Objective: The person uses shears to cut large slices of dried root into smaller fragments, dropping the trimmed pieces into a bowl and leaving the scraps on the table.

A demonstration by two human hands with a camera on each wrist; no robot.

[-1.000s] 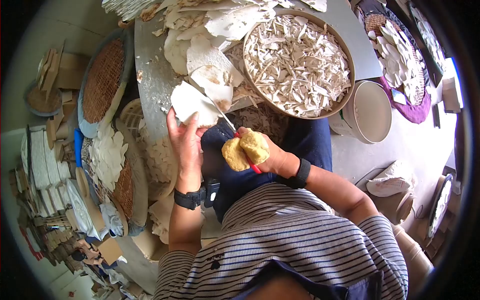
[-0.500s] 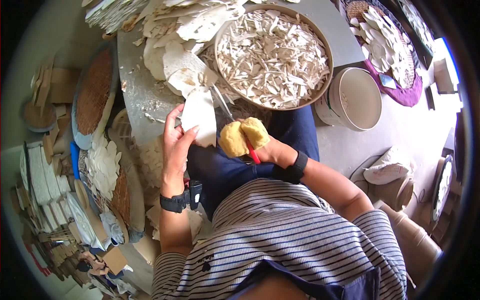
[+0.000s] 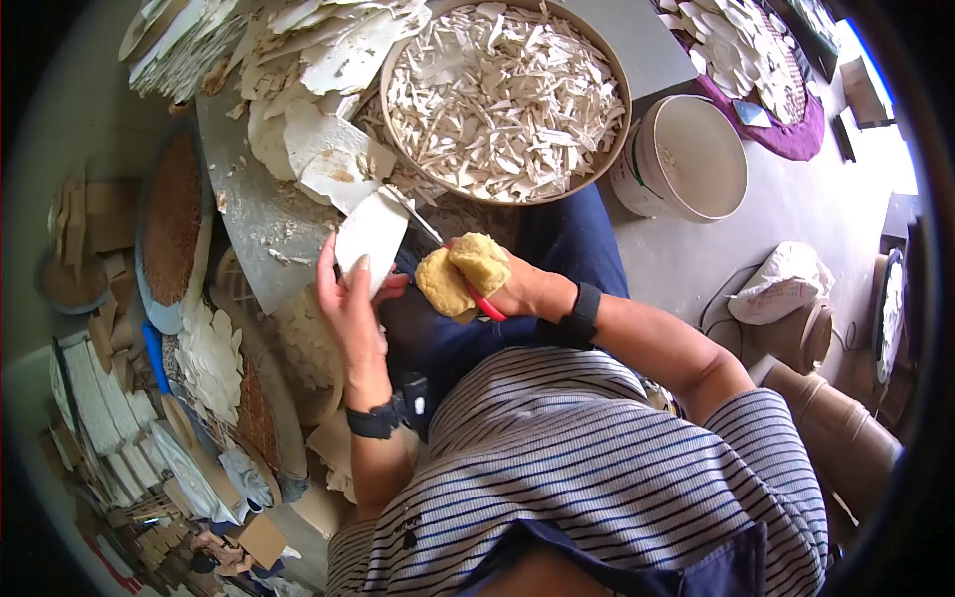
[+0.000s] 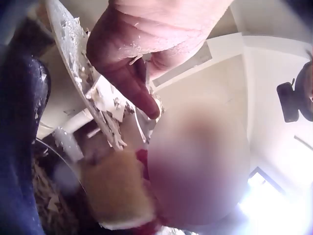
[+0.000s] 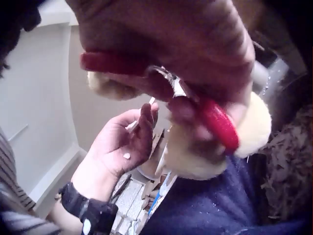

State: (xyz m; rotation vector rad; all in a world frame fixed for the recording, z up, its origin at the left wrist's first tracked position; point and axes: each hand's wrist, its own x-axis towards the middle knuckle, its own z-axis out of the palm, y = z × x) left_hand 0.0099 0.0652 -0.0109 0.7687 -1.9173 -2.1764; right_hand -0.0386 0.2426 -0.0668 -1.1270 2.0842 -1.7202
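Observation:
In the head view the left hand pinches a flat white piece between thumb and fingers. To its right, the right hand grips red-handled scissors with yellow padding around the handles; their blades reach to the upper edge of the white piece. The right wrist view shows fingers curled through the red handles, with the left hand beyond. A blurred round shape covers much of the left wrist view, below the left hand.
A round tray of white scraps lies on the grey table, beside heaped white sheets. A white bucket stands right of it. Woven trays line the left side; a white sack sits at right.
The white piece has turned from broad and flat to a narrower, tilted view in the left hand. The scissors remain in the right hand. The head view has shifted, moving the surroundings within it.

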